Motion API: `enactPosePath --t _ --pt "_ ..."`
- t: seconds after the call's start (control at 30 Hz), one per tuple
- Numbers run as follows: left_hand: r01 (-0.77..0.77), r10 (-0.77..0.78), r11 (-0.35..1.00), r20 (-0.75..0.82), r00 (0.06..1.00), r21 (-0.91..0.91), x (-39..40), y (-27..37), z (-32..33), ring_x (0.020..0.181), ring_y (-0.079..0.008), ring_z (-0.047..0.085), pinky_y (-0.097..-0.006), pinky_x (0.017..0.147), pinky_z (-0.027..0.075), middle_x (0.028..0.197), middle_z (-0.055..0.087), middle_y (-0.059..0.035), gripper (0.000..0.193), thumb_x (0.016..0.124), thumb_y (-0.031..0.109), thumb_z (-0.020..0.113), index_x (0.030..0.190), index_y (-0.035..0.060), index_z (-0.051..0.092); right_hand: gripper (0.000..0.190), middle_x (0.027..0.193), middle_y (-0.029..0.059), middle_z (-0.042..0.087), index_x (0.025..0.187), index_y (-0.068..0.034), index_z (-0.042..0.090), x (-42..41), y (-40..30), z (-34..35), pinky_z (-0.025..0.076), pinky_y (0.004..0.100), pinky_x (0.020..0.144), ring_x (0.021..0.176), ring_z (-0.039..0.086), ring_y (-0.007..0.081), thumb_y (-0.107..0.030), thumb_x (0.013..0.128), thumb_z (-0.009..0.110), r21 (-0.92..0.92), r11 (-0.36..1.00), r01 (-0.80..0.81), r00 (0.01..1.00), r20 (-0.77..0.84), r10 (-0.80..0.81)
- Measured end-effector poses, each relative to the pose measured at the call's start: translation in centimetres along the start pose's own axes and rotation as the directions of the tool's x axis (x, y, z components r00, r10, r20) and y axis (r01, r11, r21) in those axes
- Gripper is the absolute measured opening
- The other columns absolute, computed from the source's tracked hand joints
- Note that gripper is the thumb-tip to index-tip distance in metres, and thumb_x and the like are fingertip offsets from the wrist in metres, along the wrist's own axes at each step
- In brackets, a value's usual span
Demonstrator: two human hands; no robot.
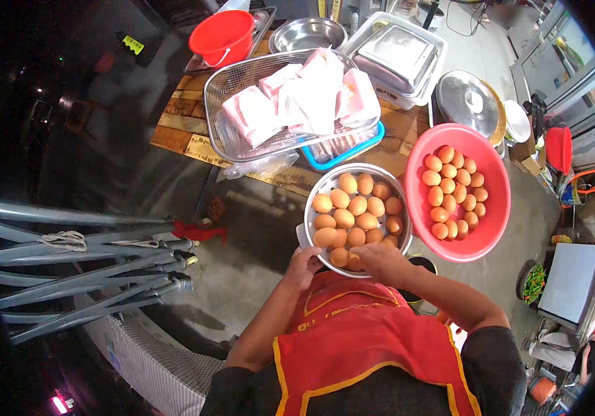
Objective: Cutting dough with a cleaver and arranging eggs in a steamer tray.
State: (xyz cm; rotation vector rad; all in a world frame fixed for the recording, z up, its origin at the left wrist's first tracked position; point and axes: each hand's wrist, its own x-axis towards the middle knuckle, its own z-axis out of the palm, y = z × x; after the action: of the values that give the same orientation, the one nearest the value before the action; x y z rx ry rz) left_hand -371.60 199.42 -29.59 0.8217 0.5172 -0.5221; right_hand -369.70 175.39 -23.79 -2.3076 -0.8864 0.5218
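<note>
Before my red apron, a round metal steamer pan (pixel 310 208) with a perforated bottom holds several brown eggs (pixel 344 217). My left hand (pixel 305 267) grips its near left rim, the thumb over the edge. Inside the pan's near side, my right hand (pixel 382 263) has its fingertips on a brown egg (pixel 354 261); the palm hides part of the rim and some eggs. Touching or nearly touching the pan on the right is a red plastic basin (pixel 490 229), with several more brown eggs (pixel 448 185) lying in it.
Beyond the pan, a wooden table (pixel 183 122) bears a wire basket (pixel 214 125) of pink-and-white packets, a blue-rimmed container (pixel 328 162), a red bucket (pixel 219 34) and a white tub (pixel 422 99). Folded metal poles (pixel 94 255) lie at left. A dark pot (pixel 425 262) stands beneath my right forearm.
</note>
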Motion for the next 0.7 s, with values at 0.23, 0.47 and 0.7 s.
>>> enactPosePath --t 0.23,0.47,0.7 --pt "0.027 -0.027 0.999 0.021 0.999 0.029 0.3 -0.1 -0.5 0.099 -0.0196 0.058 -0.0369 0.088 0.047 0.111 0.057 -0.0072 0.043 0.078 0.012 0.052 0.119 0.0025 0.048 0.046 0.112 0.0165 0.054 0.121 -0.006 0.047 4.2 -1.2 0.0 0.048 0.042 0.081 0.1 0.055 0.0345 -0.017 0.079 0.061 -0.063 0.995 0.078 0.918 -0.384 -0.096" --pt "0.05 -0.05 0.997 0.01 0.999 -0.066 0.3 -0.4 -0.4 0.091 -0.0171 0.058 -0.0332 0.081 0.05 0.101 0.059 -0.0044 0.034 0.077 0.008 0.051 0.111 0.0043 0.052 0.042 0.106 0.0135 0.051 0.113 -0.009 0.05 7.4 -1.5 3.6 0.046 0.0427 0.08 0.098 0.054 0.0314 -0.024 0.076 0.064 -0.042 0.998 -0.038 0.962 -0.272 0.025" --pt "0.052 -0.052 0.999 -0.006 0.999 -0.007 0.5 -0.8 -0.9 0.1 -0.0197 0.055 -0.0362 0.086 0.046 0.11 0.056 -0.0058 0.036 0.079 0.013 0.05 0.114 0.0065 0.05 0.034 0.098 0.0134 0.049 0.101 -0.009 0.051 8.2 -2.8 3.6 0.047 0.041 0.073 0.091 0.053 0.0323 -0.023 0.073 0.065 -0.17 0.985 0.034 0.959 -0.271 -0.08"
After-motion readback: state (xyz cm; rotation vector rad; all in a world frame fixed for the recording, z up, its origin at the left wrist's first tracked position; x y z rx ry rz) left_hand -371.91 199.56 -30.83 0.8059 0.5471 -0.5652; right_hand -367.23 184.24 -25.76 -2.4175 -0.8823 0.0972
